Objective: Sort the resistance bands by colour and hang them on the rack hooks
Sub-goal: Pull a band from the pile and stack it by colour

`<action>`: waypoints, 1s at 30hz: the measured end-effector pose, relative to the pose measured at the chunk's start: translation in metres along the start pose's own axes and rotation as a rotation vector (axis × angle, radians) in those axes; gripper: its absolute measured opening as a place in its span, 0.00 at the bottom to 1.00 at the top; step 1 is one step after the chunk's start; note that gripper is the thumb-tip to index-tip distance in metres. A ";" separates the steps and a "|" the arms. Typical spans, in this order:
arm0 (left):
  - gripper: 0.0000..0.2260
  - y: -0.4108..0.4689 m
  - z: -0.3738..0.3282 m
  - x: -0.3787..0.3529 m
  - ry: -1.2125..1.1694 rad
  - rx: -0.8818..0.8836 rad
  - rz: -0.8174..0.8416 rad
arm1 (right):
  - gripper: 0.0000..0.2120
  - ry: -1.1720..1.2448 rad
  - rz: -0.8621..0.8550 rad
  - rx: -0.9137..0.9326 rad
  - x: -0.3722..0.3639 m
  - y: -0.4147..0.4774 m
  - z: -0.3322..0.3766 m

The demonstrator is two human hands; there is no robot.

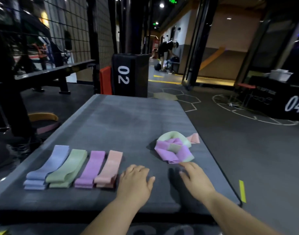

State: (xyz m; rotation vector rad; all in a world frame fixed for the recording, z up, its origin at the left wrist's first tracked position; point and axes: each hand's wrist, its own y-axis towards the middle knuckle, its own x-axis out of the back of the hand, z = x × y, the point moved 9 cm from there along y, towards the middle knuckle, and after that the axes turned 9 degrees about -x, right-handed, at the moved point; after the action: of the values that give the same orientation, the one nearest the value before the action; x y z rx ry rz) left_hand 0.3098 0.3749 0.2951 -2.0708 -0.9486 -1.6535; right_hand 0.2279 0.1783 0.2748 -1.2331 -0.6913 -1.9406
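Ceiling spotlights (161, 5) are glowing over a dim gym. A black padded box marked 02 (130, 75) is standing on the dark floor (247, 150), white hexagon lines (187, 99) are running beside it, and black netting (69, 19) is hanging at left above a bench (48, 72).

All you get of the person is 2 bare forearms (230, 212) coming in from the frame's 6 and 5 o'clock edge, uncovered from the wrist right down to where the shot cuts them off. The left hand (135, 181) and right hand (195, 179) are bare too, backs and fingers. The right one is too blurry for finer detail.
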 end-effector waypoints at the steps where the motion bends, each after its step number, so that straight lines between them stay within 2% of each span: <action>1: 0.20 0.003 -0.012 -0.006 -0.006 -0.020 0.018 | 0.18 0.053 -0.012 -0.054 0.004 0.001 -0.012; 6: 0.18 0.016 -0.040 -0.027 -0.026 -0.055 0.058 | 0.18 0.297 -0.068 -0.265 0.014 0.011 -0.043; 16: 0.13 0.068 -0.042 -0.024 -0.066 -0.009 -0.003 | 0.23 0.387 -0.110 -0.352 0.019 0.049 -0.061; 18: 0.12 0.087 -0.042 -0.019 -0.038 -0.007 -0.019 | 0.22 0.413 -0.094 -0.354 0.017 0.054 -0.058; 21: 0.16 0.112 -0.043 -0.021 -0.009 -0.012 -0.004 | 0.18 0.428 -0.093 -0.338 0.015 0.060 -0.053; 25: 0.20 0.132 -0.040 -0.037 0.045 -0.030 0.080 | 0.11 0.453 -0.128 -0.322 0.016 0.065 -0.049; 30: 0.20 0.142 -0.030 -0.057 0.126 0.002 0.183 | 0.06 0.535 -0.187 -0.374 0.021 0.066 -0.056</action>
State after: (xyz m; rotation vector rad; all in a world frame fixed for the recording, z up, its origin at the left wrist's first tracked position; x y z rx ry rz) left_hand 0.3771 0.2363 0.2699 -1.9616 -0.6975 -1.6631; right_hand 0.2455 0.0908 0.2757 -0.8020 -0.1739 -2.4947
